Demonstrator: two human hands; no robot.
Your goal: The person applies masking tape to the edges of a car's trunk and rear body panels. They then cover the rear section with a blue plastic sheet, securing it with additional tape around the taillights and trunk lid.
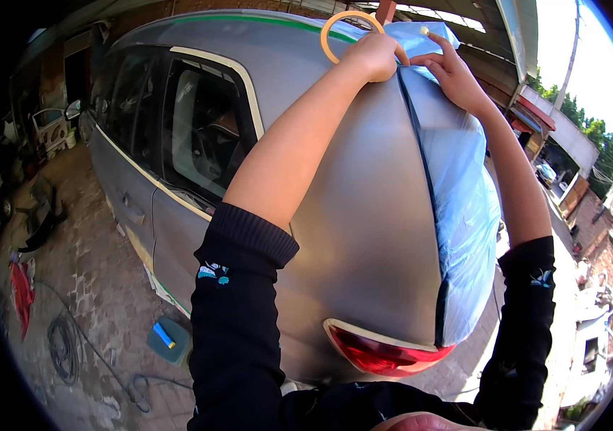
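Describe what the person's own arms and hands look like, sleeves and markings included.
Both forearms are bare, with black long sleeves pushed up toward the elbows. The left sleeve ends in a ribbed knit cuff and carries a small light blue and white emblem just below it. The right sleeve has a similar small emblem. The left hand and right hand are bare, with no gloves, rings or watch visible.

a red rag, coiled hose and blue-yellow block lie on the paved floor.
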